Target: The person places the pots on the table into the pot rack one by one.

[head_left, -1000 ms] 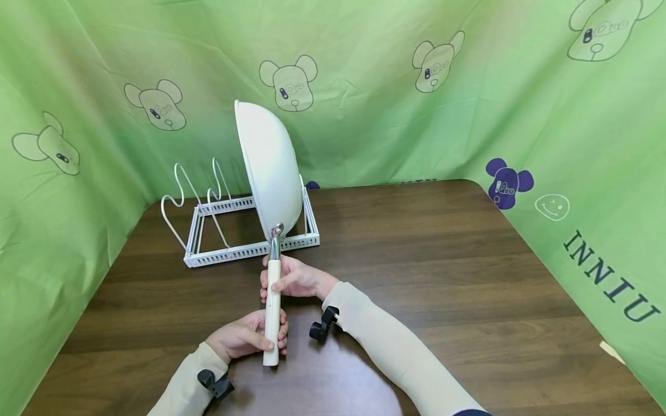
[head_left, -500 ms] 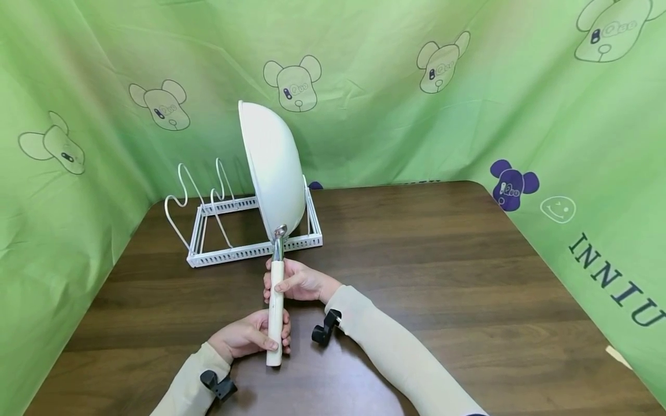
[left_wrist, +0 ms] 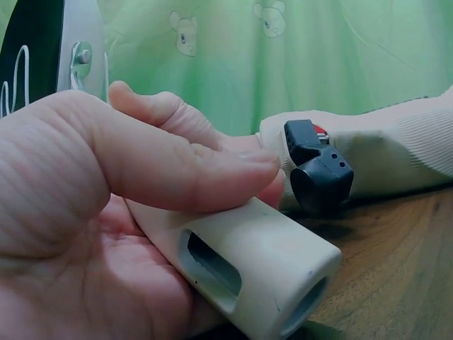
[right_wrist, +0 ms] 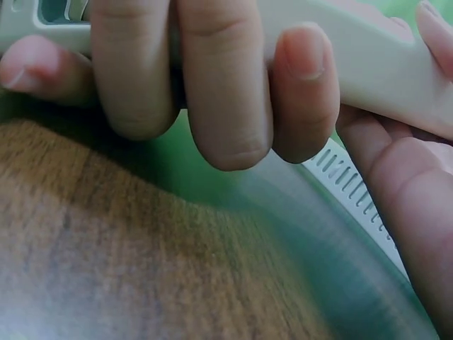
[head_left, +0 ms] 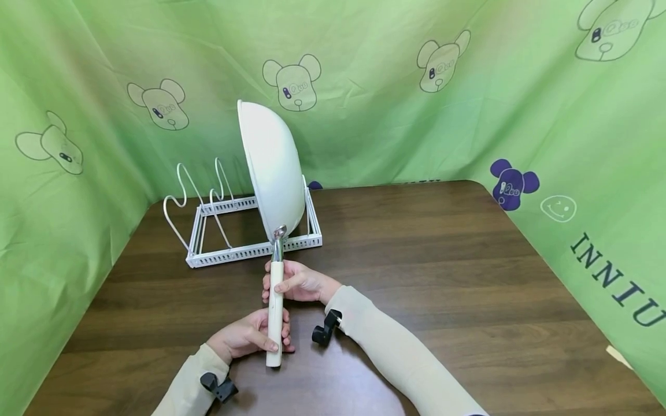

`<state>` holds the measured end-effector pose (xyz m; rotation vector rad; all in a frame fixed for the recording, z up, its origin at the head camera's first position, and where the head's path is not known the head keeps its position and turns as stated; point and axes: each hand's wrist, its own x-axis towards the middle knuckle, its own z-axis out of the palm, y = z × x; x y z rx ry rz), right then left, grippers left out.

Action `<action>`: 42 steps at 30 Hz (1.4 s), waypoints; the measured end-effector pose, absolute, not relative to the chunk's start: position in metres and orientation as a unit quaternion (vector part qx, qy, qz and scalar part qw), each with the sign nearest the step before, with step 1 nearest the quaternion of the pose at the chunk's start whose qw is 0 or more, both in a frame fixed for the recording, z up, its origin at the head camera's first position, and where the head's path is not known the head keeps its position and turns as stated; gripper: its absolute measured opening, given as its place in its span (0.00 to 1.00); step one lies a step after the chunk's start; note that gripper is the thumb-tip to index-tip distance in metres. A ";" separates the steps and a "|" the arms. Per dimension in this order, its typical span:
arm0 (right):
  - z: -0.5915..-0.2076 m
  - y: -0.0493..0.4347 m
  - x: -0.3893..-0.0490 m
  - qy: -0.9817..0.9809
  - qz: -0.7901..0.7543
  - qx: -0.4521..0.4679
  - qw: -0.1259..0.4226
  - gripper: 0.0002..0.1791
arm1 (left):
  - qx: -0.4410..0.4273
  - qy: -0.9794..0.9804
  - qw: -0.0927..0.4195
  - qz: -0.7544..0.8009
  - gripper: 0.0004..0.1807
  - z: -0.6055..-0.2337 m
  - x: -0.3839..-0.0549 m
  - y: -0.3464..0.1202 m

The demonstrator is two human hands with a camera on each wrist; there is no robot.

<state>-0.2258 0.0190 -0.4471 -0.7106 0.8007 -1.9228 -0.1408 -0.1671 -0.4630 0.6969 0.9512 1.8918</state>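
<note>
Basically, tip risk: the white pan (head_left: 272, 167) stands on edge at the right end of the white rack (head_left: 244, 249), far-left on the brown table (head_left: 442, 271), bowl heavy and high. If either grip slackens, it would likely roll sideways or skid the light rack. Left hand (head_left: 248, 340) wraps the near end of the cream handle (head_left: 273, 315), thumb across it. Right hand (head_left: 298, 282) curls round the handle farther up, near the metal neck, forearm low over the table.

Left hand (head_left: 248, 337), right hand (head_left: 296, 283): fingers curled, gripping.
</note>
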 end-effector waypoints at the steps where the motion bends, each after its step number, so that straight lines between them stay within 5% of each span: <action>1: -0.447 0.019 -0.225 0.324 -0.779 -0.288 0.452 0.25 | 0.277 0.387 0.440 0.762 0.23 -0.463 -0.140 -0.167; 15: -0.452 0.029 -0.213 0.365 -0.806 -0.247 0.394 0.28 | 0.234 0.446 0.409 0.761 0.21 -0.461 -0.138 -0.166; 28: -0.449 0.087 -0.204 0.392 -0.820 -0.206 0.363 0.30 | 0.167 0.585 0.339 0.718 0.22 -0.451 -0.136 -0.170; 42: -0.441 0.184 -0.208 0.578 -0.725 -0.230 0.296 0.26 | 0.207 0.878 0.139 0.409 0.32 -0.405 -0.143 -0.169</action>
